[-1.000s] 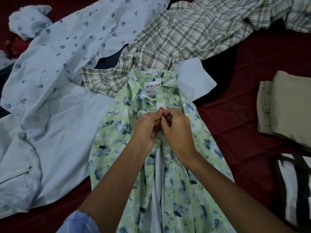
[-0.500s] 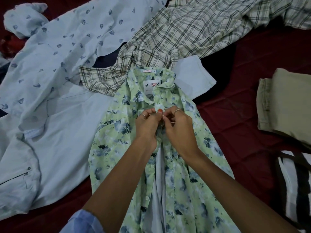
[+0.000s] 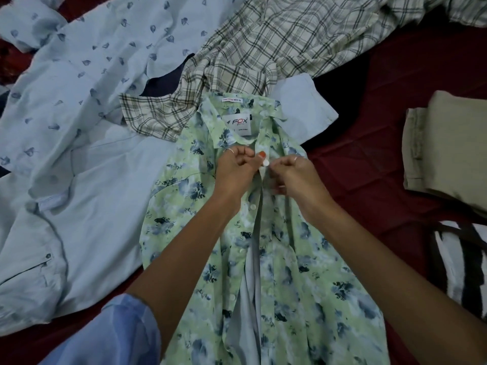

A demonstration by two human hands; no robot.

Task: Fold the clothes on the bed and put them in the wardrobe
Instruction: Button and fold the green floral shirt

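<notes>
Head view shows the light green short-sleeved shirt with blue flower print (image 3: 263, 259) lying front up on the dark red bed cover (image 3: 395, 154), collar away from the person, and it serves as the landmark for everything else. The left hand (image 3: 237, 169) pinches the button-side edge of its placket just below the collar, thumb on a small white button (image 3: 266, 162). The right hand (image 3: 297, 175) has its fingers curled round the facing edge, right beside the button. Both hands grip cloth; neither is slack.

The step in hand looks like fastening the top button before folding. To do it well, I judge the right hand should hold the buttonhole edge taut and flat while the left thumb tips the button through on its edge, not flat. The placket below gapes and shows pale lining, so the two fronts want lining up before any fold.

Left of the green shirt, partly under it, lies a plain pale blue shirt (image 3: 92, 206). Beyond that is a pale blue shirt with small dark leaf print (image 3: 92, 61). Past the collar sprawls a cream and brown checked shirt (image 3: 263, 48). Right of the green shirt sit folded khaki trousers (image 3: 448, 148) and, nearer the person, a black and white striped cloth (image 3: 461, 264). No wardrobe is visible.
</notes>
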